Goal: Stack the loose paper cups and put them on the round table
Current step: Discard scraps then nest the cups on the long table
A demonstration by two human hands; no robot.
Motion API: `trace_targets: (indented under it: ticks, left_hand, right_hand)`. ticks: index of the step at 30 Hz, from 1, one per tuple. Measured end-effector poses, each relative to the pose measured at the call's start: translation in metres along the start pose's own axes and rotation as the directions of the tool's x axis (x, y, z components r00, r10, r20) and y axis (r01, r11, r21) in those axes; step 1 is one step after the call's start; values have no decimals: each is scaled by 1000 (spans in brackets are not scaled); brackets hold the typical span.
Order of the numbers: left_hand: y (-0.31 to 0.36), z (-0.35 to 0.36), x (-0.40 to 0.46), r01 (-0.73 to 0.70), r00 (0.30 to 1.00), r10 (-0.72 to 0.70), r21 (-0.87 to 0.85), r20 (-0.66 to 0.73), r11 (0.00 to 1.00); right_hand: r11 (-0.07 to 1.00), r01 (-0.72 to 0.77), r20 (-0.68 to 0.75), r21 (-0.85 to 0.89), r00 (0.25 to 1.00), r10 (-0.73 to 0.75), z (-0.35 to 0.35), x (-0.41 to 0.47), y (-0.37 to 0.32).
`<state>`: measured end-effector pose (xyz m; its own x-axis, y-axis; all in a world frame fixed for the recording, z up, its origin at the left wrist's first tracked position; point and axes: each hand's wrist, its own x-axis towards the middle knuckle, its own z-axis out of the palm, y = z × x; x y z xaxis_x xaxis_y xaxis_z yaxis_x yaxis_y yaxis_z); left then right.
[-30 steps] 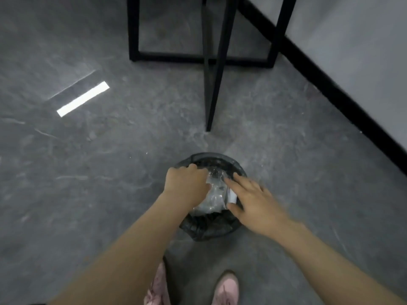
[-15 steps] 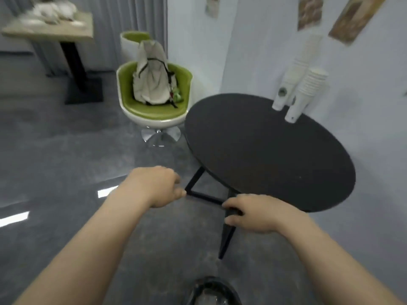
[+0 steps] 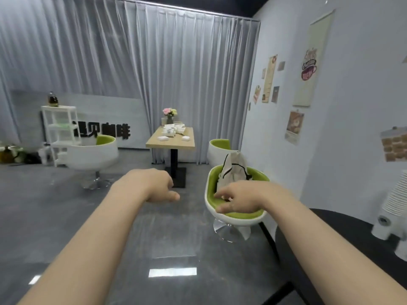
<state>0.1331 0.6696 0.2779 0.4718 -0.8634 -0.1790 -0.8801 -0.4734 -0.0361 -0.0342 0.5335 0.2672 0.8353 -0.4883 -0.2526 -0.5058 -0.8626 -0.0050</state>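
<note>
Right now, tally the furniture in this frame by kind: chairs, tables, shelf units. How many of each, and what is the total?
Green-and-white tub chairs: 3, left, far right behind the wooden table, near one holding a bag.
Tables: 2, rectangular wooden table and round black table.
White shelf units: 1.
Total: 6.

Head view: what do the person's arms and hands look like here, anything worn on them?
Both forearms are bare up to the frame edge: no sleeves visible. The left hand and right hand carry no gloves, and no watch, bracelet or ring shows at either wrist or on the fingers.
</note>
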Motion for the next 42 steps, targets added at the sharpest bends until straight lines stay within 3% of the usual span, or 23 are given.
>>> trace_targets:
  ticks: [11, 16, 23, 33, 42]
  left_hand:
    - [-108, -28, 100, 41, 999, -40, -74, 12, 996]
    - [-137, -29, 179, 85, 996, -81, -109, 40, 990]
    - [-192, -42, 302, 161, 987, -160, -156, 14, 975]
    - [-345, -15, 452, 371, 926, -348, -190, 145, 909]
    - [-513, -38, 651, 305, 946, -289, -100, 147, 947]
  right_hand:
    - [999, 18, 92, -27, 996, -16, -54, 152, -35]
    - [999, 32, 129, 4, 991, -32, -78, 246, -11]
    - [997, 73, 63, 15, 995, -74, -135, 392, 29]
    - [967, 253, 200, 32, 946, -254, -141, 641, -18]
    - [971, 189, 168, 146, 963, -212, -190, 890, -70]
